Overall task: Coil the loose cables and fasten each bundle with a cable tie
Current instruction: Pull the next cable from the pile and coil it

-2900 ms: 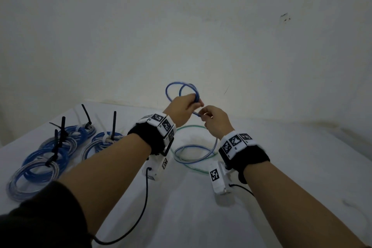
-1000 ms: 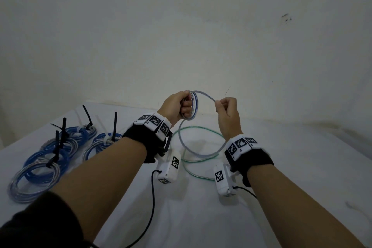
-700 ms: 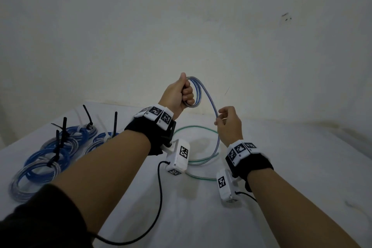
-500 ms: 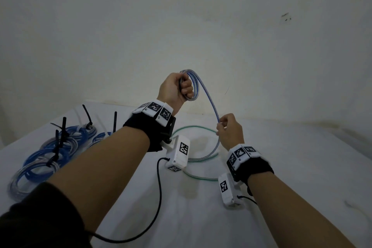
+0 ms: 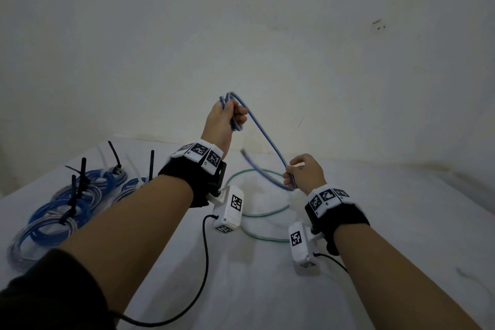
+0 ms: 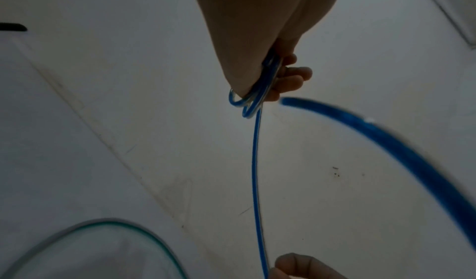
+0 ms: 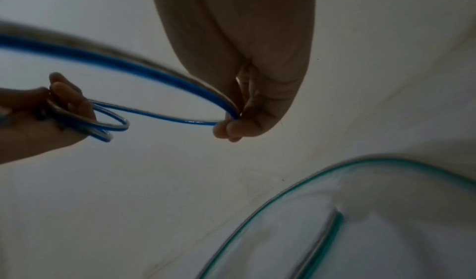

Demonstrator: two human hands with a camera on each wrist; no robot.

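My left hand (image 5: 227, 118) is raised above the table and grips a few small loops of a blue cable (image 5: 263, 135). From the loops the blue cable (image 6: 255, 161) runs down and right to my right hand (image 5: 300, 174), which pinches it between thumb and fingers (image 7: 231, 128). Past that pinch the cable's free end (image 5: 249, 159) swings in the air, blurred. The coiled loops (image 7: 108, 126) stick out below my left fist in the right wrist view. A loose green cable (image 5: 257, 211) lies curved on the white table under both hands.
Several blue coils (image 5: 61, 211) fastened with black and white cable ties (image 5: 80, 182) lie at the table's left. The white table (image 5: 401, 222) meets a plain wall behind. Black wires (image 5: 203, 262) hang from the wrist cameras over the front of the table.
My left hand has lifted the coil higher and to the left. My right hand has slid down along the blue cable, drawing it taut, and the tail has risen off the table.
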